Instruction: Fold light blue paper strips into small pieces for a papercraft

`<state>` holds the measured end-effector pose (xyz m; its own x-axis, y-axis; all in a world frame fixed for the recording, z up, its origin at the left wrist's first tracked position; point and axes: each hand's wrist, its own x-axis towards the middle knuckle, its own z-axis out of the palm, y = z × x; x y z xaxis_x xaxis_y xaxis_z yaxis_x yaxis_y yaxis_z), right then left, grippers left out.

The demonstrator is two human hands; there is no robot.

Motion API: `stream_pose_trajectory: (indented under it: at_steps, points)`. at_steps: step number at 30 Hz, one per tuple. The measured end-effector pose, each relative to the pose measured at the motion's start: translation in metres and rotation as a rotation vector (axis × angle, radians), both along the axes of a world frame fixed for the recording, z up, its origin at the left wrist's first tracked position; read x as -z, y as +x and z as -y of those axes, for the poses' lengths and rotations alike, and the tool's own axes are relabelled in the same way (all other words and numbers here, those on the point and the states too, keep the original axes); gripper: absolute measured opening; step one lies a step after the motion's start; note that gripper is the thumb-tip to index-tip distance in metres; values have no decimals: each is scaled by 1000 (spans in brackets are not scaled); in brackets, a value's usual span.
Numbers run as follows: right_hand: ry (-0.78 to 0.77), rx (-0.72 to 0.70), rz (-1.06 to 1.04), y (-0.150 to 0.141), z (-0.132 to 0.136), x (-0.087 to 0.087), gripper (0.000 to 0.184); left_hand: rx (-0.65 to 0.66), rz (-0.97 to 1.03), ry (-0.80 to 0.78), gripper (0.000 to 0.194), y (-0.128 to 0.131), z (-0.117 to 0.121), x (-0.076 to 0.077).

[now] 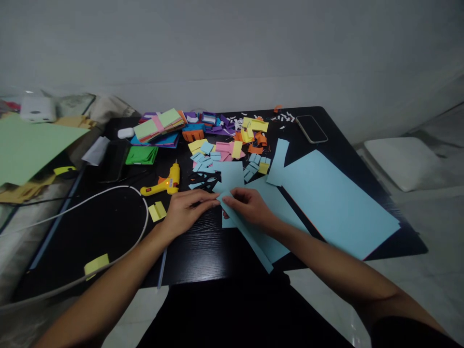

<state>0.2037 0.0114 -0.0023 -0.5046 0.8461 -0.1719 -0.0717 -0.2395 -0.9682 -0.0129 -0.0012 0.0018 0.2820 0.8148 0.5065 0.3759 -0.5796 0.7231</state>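
A blue strip (253, 244) is pinched by left fingers (198, 196) and right fingers (235, 203); the label (171, 183) on the ten-o'clock glue gun (175, 173) cannot be read

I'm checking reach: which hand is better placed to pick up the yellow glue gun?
Probably the left hand: it is nearer the glue gun, though busy at the blue paper strip; the right hand is farther off, gripping that strip.

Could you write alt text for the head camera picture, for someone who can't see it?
A person's right hand pinches a light-blue paper strip, the left hand touching its far end, over a black table. Beyond the hands lie colourful paper pieces; a yellow glue gun sits to the left, large light-blue sheets to the right.
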Motion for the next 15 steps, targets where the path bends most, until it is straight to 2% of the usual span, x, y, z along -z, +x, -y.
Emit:
stream_pose_trajectory:
  at_steps: [6,11,15]
  points:
    - [48,30,25,-1,-1,3,30,-16,10,-101,12,0,1,-3]
    - [100,43,64,-2,-2,5,33,-36,35,-328,19,4,0,-6]
    - [114,33,109,-3,-1,5,36,-1,46,-484,26,9,-1,-5]
